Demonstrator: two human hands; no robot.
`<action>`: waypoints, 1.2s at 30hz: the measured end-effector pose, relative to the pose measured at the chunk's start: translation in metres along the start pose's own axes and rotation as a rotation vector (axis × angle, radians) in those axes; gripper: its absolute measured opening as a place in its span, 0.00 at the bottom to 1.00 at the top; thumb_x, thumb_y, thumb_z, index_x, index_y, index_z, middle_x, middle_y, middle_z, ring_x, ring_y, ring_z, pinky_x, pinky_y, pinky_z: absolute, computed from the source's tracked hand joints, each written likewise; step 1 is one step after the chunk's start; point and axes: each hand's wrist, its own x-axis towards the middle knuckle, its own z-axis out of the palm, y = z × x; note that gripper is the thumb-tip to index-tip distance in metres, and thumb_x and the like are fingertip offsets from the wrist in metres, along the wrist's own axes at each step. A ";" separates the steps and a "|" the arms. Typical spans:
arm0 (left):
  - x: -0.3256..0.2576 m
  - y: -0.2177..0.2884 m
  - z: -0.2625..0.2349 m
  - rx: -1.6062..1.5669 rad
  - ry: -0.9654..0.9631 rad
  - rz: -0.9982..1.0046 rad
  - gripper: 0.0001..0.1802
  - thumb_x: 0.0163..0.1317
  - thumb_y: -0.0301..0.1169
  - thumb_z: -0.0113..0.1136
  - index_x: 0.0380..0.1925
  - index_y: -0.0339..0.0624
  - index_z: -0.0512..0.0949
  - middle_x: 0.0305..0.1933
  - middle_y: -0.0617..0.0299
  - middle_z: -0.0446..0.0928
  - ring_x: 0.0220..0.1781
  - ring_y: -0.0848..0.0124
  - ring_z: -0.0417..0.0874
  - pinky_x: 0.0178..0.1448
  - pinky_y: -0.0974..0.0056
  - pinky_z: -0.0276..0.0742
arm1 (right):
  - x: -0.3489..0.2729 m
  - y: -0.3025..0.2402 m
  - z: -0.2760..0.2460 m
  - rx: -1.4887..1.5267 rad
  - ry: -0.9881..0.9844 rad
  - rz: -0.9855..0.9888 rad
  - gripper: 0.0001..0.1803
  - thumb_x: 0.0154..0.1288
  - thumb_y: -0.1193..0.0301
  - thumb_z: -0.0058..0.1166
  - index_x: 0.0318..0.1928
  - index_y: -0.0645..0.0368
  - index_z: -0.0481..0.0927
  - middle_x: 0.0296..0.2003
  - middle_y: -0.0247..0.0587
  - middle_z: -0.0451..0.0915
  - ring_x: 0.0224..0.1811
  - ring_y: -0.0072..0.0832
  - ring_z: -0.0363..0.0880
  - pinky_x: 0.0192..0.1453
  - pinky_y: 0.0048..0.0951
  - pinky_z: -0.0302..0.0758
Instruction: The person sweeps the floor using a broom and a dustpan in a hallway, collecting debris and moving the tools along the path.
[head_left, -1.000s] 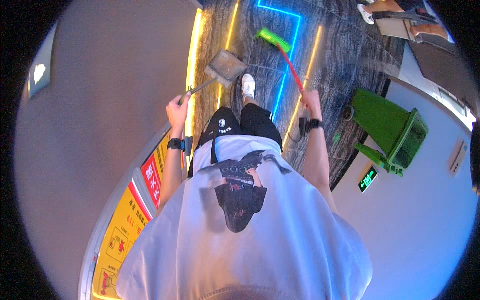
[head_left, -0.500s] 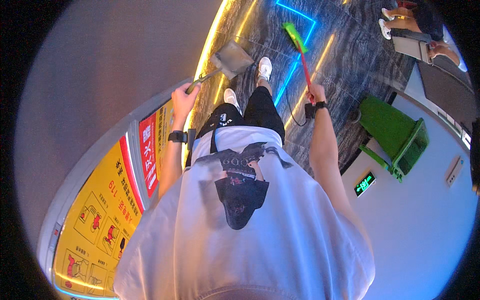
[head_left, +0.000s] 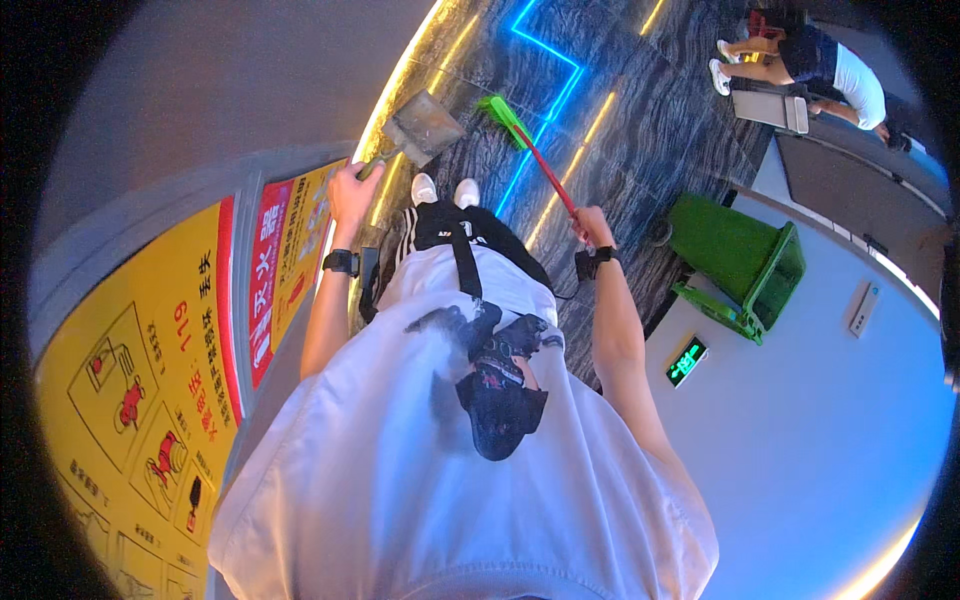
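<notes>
My left hand (head_left: 351, 197) is closed round the short handle of a grey metal dustpan (head_left: 424, 128), whose flat pan hangs over the dark floor ahead of my feet. In my right hand (head_left: 594, 227) is the red handle of a brush (head_left: 545, 168) with bright green bristles (head_left: 501, 122). The bristles are a short way right of the pan and apart from it. Whether pan or bristles touch the floor, I cannot tell. Both my wrists carry black bands.
A green wheeled bin (head_left: 725, 258), its lid hanging, stands by the white wall at right. Far right, a person (head_left: 800, 65) bends over beside a grey box (head_left: 769, 109). Yellow and red signs (head_left: 150, 390) line the left side. Glowing strips (head_left: 573, 85) cross the marbled floor (head_left: 640, 130).
The brush head has come nearer the dustpan. My feet now stand side by side, and the bin and the other person appear farther left in view.
</notes>
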 end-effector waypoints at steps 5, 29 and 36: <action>-0.036 -0.039 0.007 -0.053 0.102 -0.103 0.27 0.59 0.54 0.66 0.37 0.38 0.87 0.29 0.39 0.83 0.35 0.44 0.86 0.41 0.49 0.79 | -0.020 -0.062 -0.001 0.107 -0.036 -0.077 0.13 0.69 0.70 0.45 0.30 0.65 0.77 0.17 0.35 0.70 0.10 0.21 0.61 0.12 0.23 0.54; -0.210 -0.116 -0.054 -0.075 0.227 -0.134 0.25 0.61 0.48 0.68 0.29 0.30 0.83 0.16 0.54 0.71 0.20 0.69 0.70 0.30 0.59 0.69 | 0.039 -0.014 0.161 -0.324 -0.079 -0.495 0.16 0.58 0.72 0.51 0.16 0.66 0.77 0.12 0.53 0.77 0.13 0.41 0.80 0.18 0.41 0.73; -0.249 -0.194 -0.068 0.003 0.237 -0.036 0.27 0.58 0.51 0.68 0.31 0.33 0.84 0.19 0.42 0.75 0.21 0.51 0.78 0.32 0.53 0.73 | -0.082 0.082 0.215 -0.613 -0.044 -0.279 0.15 0.62 0.73 0.49 0.21 0.70 0.80 0.17 0.58 0.81 0.20 0.44 0.86 0.24 0.44 0.80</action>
